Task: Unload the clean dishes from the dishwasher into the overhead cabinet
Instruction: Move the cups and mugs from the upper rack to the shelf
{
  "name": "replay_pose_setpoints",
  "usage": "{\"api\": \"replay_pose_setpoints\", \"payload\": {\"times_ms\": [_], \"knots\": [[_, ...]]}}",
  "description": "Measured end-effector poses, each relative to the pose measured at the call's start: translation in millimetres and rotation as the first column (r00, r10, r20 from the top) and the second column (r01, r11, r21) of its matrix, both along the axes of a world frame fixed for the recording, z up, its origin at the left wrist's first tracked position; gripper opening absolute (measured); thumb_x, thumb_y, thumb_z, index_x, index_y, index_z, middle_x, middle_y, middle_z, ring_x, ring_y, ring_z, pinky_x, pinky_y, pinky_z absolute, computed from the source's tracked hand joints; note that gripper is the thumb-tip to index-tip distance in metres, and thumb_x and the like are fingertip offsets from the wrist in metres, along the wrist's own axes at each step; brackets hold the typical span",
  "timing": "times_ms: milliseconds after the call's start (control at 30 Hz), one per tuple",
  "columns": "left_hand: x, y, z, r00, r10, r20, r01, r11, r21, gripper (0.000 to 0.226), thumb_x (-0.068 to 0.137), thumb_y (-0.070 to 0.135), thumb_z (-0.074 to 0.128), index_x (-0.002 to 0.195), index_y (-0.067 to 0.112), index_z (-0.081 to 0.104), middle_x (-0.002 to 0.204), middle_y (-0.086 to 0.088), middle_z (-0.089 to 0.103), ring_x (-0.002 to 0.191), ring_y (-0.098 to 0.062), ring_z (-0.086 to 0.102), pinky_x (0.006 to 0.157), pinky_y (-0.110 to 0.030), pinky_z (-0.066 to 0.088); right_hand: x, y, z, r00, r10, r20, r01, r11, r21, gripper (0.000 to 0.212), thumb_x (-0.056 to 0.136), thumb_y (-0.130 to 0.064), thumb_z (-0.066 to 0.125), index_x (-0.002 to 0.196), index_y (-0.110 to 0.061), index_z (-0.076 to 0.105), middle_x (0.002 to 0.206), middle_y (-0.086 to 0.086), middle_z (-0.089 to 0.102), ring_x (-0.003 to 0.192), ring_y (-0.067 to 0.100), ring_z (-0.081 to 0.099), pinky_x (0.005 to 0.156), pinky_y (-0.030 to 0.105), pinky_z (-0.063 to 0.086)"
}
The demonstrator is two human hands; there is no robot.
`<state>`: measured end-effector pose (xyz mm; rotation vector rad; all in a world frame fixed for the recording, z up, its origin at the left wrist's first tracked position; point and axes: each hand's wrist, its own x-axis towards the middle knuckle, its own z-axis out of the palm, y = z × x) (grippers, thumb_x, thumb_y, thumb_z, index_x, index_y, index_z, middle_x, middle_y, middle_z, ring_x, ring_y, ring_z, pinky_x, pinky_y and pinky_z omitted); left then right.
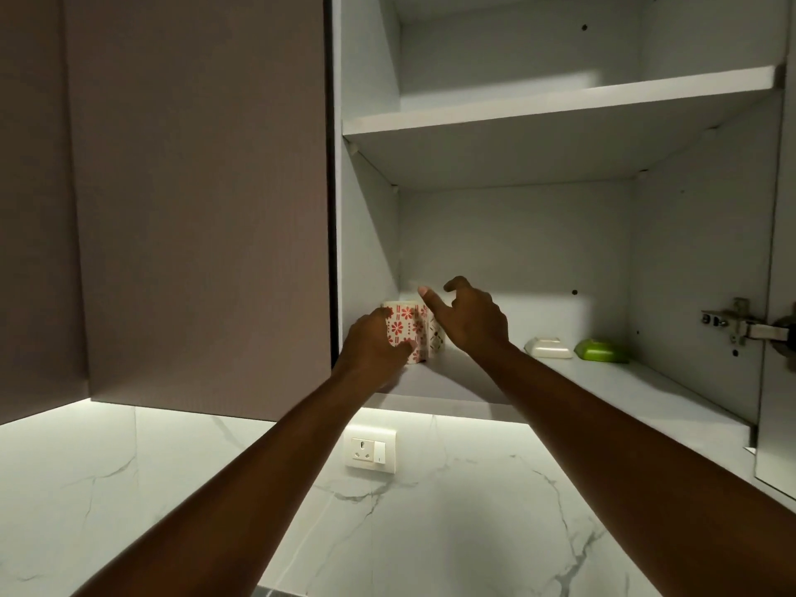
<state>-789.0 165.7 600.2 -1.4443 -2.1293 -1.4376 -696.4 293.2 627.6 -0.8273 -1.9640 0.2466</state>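
The overhead cabinet (pixel 560 118) stands open above me, with white shelves. On the left of its bottom shelf (pixel 646 381) stands a white mug with red flower prints (pixel 405 327). My left hand (pixel 374 351) is wrapped around that mug from the left. A second patterned mug (pixel 436 341) stands just behind and to the right of it, mostly hidden. My right hand (pixel 469 316) hovers beside that second mug with fingers spread, holding nothing. The dishwasher is out of view.
A white dish (pixel 548 347) and a green dish (pixel 601 350) lie further right on the bottom shelf. The upper shelf shows nothing on it. A closed brown cabinet door (pixel 194 187) is on the left, a hinge (pixel 732 325) on the right. A wall socket (pixel 371 450) sits on the marble backsplash.
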Motion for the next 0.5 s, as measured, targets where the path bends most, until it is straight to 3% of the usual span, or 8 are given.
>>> {"api": "replay_pose_setpoints", "payload": {"times_ms": [200,267,367,500], "knots": [[14,5,-13,1.0,-0.026,0.001,0.026,0.998,0.062,0.058,0.087,0.024,0.072,0.138,0.013,0.048,0.133,-0.009,0.058,0.115,-0.024,0.06,0.085,-0.023,0.046,35,7,-8,0.997,-0.063,0.046,0.063,0.998,-0.008,0.068,0.088,-0.074,0.043,0.125,-0.019,0.058,0.115,0.008,0.069,0.11,0.03,0.063,0.084,0.036,0.043],[19,3,-19,1.0,-0.013,-0.017,0.015,0.997,0.081,0.057,0.087,0.025,0.071,0.137,0.013,0.048,0.133,-0.009,0.056,0.116,-0.024,0.058,0.091,-0.028,0.049,42,9,-14,0.996,-0.067,0.058,0.069,0.997,-0.025,0.068,0.088,-0.075,0.044,0.125,-0.02,0.059,0.115,0.008,0.07,0.11,0.03,0.063,0.085,0.036,0.045],[33,-3,-32,0.994,-0.027,-0.109,0.038,0.994,0.1,0.053,0.088,0.027,0.069,0.136,0.015,0.049,0.136,-0.009,0.053,0.121,-0.026,0.055,0.097,-0.039,0.052,58,1,-25,0.992,-0.07,0.105,0.074,0.996,-0.04,0.068,0.087,-0.074,0.046,0.125,-0.02,0.06,0.116,0.007,0.07,0.11,0.029,0.063,0.088,0.037,0.047],[60,-12,-47,0.963,-0.081,-0.257,0.103,0.992,0.073,0.052,0.091,0.033,0.064,0.137,0.016,0.047,0.139,-0.006,0.05,0.124,-0.022,0.051,0.099,-0.034,0.047,85,-23,-37,0.981,-0.116,0.153,0.115,0.993,0.017,0.065,0.088,-0.071,0.049,0.126,-0.019,0.061,0.117,0.006,0.07,0.111,0.026,0.063,0.085,0.034,0.046]]}}
